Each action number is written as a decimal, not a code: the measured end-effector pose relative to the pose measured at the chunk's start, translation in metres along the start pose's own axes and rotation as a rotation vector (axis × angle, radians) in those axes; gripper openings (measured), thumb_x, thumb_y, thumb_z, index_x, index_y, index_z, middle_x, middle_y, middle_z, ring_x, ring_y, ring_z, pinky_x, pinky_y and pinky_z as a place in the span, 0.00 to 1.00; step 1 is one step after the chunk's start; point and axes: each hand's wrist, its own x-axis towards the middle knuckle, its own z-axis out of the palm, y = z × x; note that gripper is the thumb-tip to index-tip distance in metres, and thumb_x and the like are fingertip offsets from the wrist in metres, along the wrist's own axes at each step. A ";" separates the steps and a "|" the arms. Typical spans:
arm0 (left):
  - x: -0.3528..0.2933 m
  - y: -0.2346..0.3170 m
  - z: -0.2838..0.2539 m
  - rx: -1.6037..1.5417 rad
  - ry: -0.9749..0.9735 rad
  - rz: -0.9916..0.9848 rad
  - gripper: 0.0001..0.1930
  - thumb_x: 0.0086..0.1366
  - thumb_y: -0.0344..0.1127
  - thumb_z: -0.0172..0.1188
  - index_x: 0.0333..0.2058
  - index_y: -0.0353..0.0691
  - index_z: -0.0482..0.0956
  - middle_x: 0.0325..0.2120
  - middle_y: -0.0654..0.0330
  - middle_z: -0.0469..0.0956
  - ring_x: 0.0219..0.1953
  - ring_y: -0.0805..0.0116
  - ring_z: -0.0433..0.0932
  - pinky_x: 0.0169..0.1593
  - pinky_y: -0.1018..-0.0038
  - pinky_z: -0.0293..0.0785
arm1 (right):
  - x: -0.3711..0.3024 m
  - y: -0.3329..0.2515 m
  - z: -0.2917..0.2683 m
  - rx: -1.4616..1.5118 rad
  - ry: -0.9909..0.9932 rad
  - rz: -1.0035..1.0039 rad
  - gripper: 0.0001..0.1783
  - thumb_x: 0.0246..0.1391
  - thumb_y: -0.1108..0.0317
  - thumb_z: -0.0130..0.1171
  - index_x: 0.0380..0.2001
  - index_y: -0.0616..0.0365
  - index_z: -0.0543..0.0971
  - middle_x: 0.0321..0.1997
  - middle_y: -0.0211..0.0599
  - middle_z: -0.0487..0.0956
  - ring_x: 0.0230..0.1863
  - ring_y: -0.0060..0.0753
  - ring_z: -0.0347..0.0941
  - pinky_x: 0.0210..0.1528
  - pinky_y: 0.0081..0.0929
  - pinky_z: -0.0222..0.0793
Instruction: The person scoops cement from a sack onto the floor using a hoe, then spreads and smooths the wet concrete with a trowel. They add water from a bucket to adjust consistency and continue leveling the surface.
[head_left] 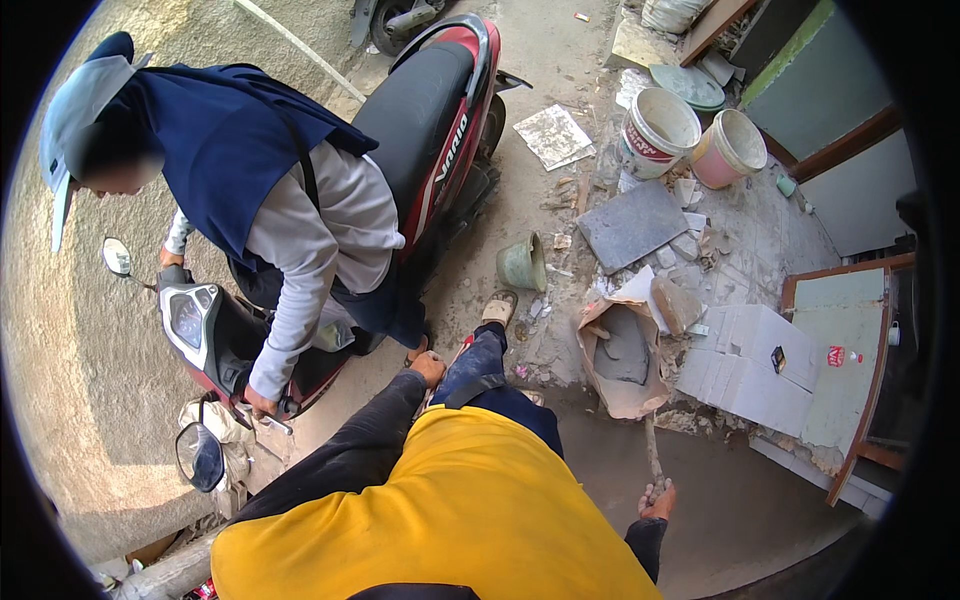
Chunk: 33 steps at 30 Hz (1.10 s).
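My left hand [430,368] is curled closed beside my dark blue trouser leg [475,370]; whatever may be inside its fingers is hidden. Lower right, my right hand [658,500] grips a dusty, slim wooden handle [653,450]. The handle's far end meets the near edge of an opened brown paper sack [592,365], and any tool head on it is out of sight. Grey cement-like powder [622,345] lies inside the sack. A small grey-green bucket [522,264] rests tipped on the ground beyond my foot [498,308].
At left a person [300,210] in a cap sits on a red and black motor scooter [430,140], hands on its handlebar. Two dirty buckets [662,125], a grey slab [640,225], rubble, a white carton [750,365] and a framed panel [850,350] line the right side.
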 end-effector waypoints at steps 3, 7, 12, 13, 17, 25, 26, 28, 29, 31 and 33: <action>0.033 0.060 -0.031 0.059 -0.006 0.099 0.25 0.58 0.47 0.63 0.47 0.33 0.83 0.46 0.40 0.82 0.53 0.45 0.80 0.58 0.64 0.73 | -0.007 0.001 0.006 -0.005 0.157 0.026 0.18 0.61 0.38 0.52 0.38 0.37 0.78 0.25 0.21 0.76 0.21 0.20 0.68 0.24 0.22 0.66; 0.073 0.135 -0.069 -0.247 0.007 0.119 0.19 0.62 0.46 0.63 0.44 0.36 0.85 0.37 0.53 0.85 0.41 0.62 0.82 0.50 0.66 0.76 | -0.017 -0.007 0.023 -0.198 0.149 0.040 0.21 0.63 0.40 0.50 0.39 0.44 0.77 0.26 0.25 0.76 0.25 0.27 0.73 0.24 0.28 0.67; 0.102 0.166 -0.092 -0.326 0.033 0.294 0.18 0.64 0.45 0.62 0.45 0.39 0.84 0.34 0.58 0.84 0.37 0.69 0.81 0.44 0.70 0.76 | -0.017 -0.032 0.049 -0.386 0.122 -0.006 0.23 0.64 0.41 0.48 0.39 0.48 0.78 0.28 0.26 0.78 0.28 0.30 0.73 0.28 0.32 0.67; 0.104 0.165 -0.093 -0.325 0.023 0.273 0.17 0.64 0.45 0.62 0.45 0.39 0.84 0.34 0.59 0.84 0.37 0.70 0.81 0.43 0.70 0.76 | -0.014 -0.036 0.048 -0.417 0.115 -0.014 0.23 0.64 0.42 0.47 0.39 0.49 0.79 0.28 0.27 0.78 0.28 0.31 0.73 0.29 0.33 0.67; 0.109 0.153 -0.095 -0.099 -0.091 0.188 0.26 0.63 0.48 0.61 0.55 0.37 0.80 0.48 0.49 0.83 0.52 0.57 0.81 0.57 0.67 0.73 | 0.002 -0.039 0.017 -0.582 0.068 -0.051 0.25 0.65 0.42 0.45 0.39 0.51 0.80 0.30 0.28 0.79 0.30 0.33 0.73 0.31 0.36 0.67; 0.108 0.152 -0.104 0.579 -0.431 0.273 0.35 0.64 0.57 0.59 0.59 0.33 0.76 0.63 0.43 0.72 0.66 0.48 0.69 0.69 0.64 0.63 | -0.076 0.024 0.091 -0.680 1.031 -0.487 0.51 0.54 0.49 0.66 0.73 0.59 0.56 0.75 0.52 0.61 0.75 0.55 0.55 0.75 0.48 0.49; 0.117 0.159 -0.109 0.676 -0.559 0.337 0.31 0.65 0.53 0.59 0.58 0.34 0.77 0.59 0.48 0.76 0.63 0.52 0.74 0.64 0.67 0.68 | -0.100 0.043 0.111 -0.634 0.992 -0.696 0.49 0.56 0.53 0.65 0.73 0.59 0.54 0.74 0.54 0.62 0.74 0.58 0.54 0.75 0.49 0.48; 0.136 0.175 -0.119 0.420 -0.468 0.111 0.32 0.62 0.52 0.62 0.58 0.34 0.78 0.52 0.50 0.81 0.54 0.59 0.80 0.53 0.64 0.76 | -0.137 0.084 0.156 -0.429 0.823 -0.812 0.48 0.55 0.60 0.66 0.74 0.59 0.54 0.72 0.59 0.62 0.74 0.60 0.55 0.74 0.50 0.48; 0.145 0.188 -0.123 0.363 -0.445 0.147 0.31 0.62 0.50 0.62 0.58 0.36 0.77 0.49 0.54 0.83 0.50 0.59 0.81 0.48 0.60 0.78 | -0.149 0.108 0.176 -0.313 0.654 -0.748 0.48 0.56 0.61 0.65 0.74 0.59 0.53 0.72 0.59 0.62 0.73 0.58 0.57 0.73 0.50 0.53; 0.158 0.222 -0.132 0.408 -0.361 0.211 0.32 0.63 0.51 0.61 0.60 0.37 0.75 0.48 0.55 0.83 0.51 0.57 0.80 0.44 0.59 0.78 | -0.161 0.164 0.201 -0.103 0.200 -0.474 0.46 0.57 0.58 0.64 0.74 0.60 0.55 0.72 0.59 0.63 0.71 0.57 0.62 0.68 0.47 0.62; 0.156 0.259 -0.134 0.358 -0.320 0.275 0.31 0.64 0.51 0.59 0.62 0.38 0.74 0.50 0.53 0.82 0.53 0.55 0.79 0.46 0.59 0.77 | -0.152 0.218 0.209 -0.179 -0.178 -0.022 0.43 0.59 0.55 0.63 0.72 0.59 0.59 0.69 0.58 0.67 0.68 0.56 0.66 0.61 0.50 0.70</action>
